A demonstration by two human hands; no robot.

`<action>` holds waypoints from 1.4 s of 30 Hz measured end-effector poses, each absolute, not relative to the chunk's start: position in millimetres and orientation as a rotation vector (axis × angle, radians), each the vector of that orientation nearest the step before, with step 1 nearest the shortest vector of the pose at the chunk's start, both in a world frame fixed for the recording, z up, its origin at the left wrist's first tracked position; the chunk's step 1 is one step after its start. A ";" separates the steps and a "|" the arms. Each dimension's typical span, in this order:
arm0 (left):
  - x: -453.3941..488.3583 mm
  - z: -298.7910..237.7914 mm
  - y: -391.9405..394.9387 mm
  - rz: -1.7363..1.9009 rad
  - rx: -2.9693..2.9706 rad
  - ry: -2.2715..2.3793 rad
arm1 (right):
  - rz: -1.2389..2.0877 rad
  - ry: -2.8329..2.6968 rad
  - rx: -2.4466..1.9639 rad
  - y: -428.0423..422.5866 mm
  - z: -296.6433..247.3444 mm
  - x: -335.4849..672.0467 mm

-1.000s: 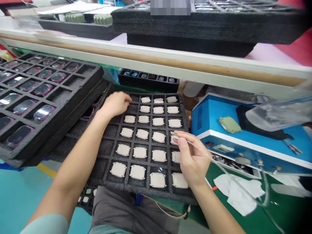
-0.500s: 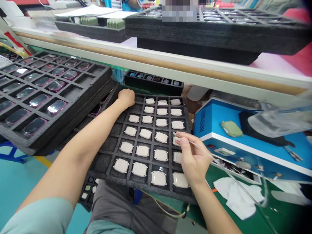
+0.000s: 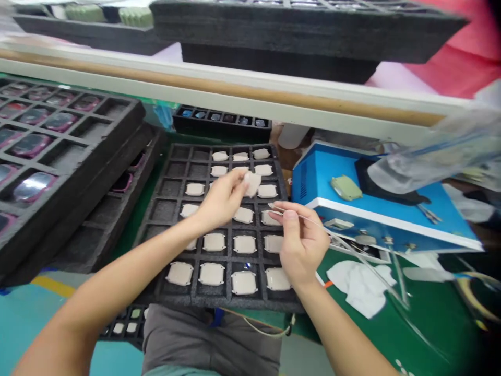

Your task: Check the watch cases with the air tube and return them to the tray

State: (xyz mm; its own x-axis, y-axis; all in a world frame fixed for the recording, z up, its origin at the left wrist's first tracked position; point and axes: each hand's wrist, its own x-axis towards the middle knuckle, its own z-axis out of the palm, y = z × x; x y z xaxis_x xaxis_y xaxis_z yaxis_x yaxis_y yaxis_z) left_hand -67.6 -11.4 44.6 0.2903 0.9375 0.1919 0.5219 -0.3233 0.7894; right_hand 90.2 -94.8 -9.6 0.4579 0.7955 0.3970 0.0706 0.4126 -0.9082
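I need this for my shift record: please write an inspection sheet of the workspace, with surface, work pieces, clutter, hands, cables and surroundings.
Surface: green table, partly covered.
Work pieces: pale cases in compartments of a black tray.
Clutter: white cloth on the table; green case on the blue box.
Left hand: holds a pale piece, too blurred to identify.
Right hand: holds a thin clear tube at the tray's right column.
Cables: white cable near the tray's front edge.
Surroundings: shelf with foam trays above; purple-rimmed watch cases in side trays at left.
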 end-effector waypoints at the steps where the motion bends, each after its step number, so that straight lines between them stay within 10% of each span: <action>1: -60.9 39.7 -24.1 0.933 1.784 1.158 | 0.541 -0.997 -1.047 -93.7 -9.5 90.2; 42: -59.1 22.6 -49.9 1.016 1.307 0.865 | 0.480 -1.148 -0.945 -89.9 -19.3 91.7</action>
State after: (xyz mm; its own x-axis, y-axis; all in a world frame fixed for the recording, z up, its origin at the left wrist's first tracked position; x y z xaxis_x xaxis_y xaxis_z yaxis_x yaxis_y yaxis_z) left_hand -59.1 -49.9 22.6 0.3406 0.9389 0.0490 -0.1016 -0.0151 0.9947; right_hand 91.7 -89.9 -19.3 0.3714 0.7479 0.5502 0.1331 0.5436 -0.8287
